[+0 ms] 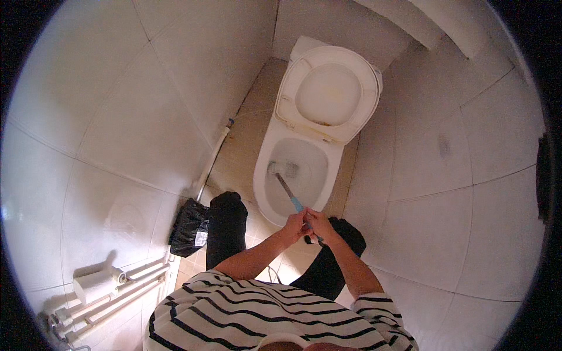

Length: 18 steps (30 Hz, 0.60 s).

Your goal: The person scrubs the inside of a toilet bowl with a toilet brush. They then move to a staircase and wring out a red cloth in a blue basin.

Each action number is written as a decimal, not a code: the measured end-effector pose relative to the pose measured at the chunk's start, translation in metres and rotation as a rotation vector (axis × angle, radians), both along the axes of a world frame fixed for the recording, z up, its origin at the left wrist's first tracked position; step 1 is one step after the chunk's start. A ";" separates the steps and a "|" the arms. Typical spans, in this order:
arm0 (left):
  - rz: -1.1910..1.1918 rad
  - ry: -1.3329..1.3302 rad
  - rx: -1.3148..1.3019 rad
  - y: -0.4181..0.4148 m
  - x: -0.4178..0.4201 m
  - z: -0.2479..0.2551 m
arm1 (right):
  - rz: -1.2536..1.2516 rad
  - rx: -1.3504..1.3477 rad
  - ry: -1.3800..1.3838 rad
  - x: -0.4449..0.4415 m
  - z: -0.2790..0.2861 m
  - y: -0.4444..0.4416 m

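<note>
Both of my hands are wrapped around the handle of a toilet brush, my left hand beside my right hand over the front rim. The brush's handle is blue near my hands and greyish further along. It slants down and left into the bowl of a white toilet. Its pale head lies against the left inner wall, near the water; its exact outline is blurred. The toilet seat and lid stand raised at the back, with brownish stains along the lower edge.
A black plastic bag hangs at the left by my leg. Along the left wall run a white pipe and, lower down, more pipes beside a toilet paper roll. Tiled walls close in on both sides.
</note>
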<state>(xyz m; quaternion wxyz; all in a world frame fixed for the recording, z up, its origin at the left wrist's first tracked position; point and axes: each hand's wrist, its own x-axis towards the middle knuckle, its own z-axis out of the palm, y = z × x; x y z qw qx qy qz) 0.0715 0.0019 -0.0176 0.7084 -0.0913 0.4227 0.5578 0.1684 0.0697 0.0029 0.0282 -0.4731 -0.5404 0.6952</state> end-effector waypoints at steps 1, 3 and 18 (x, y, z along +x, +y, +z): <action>-0.016 0.010 0.007 -0.004 0.001 0.014 | 0.009 -0.091 -0.024 -0.001 0.039 -0.011; -0.012 0.055 0.031 -0.004 0.002 0.020 | -0.038 -0.026 -0.041 -0.009 0.041 -0.013; -0.087 0.502 0.069 0.012 -0.016 -0.018 | -0.284 0.026 0.216 -0.041 -0.037 0.003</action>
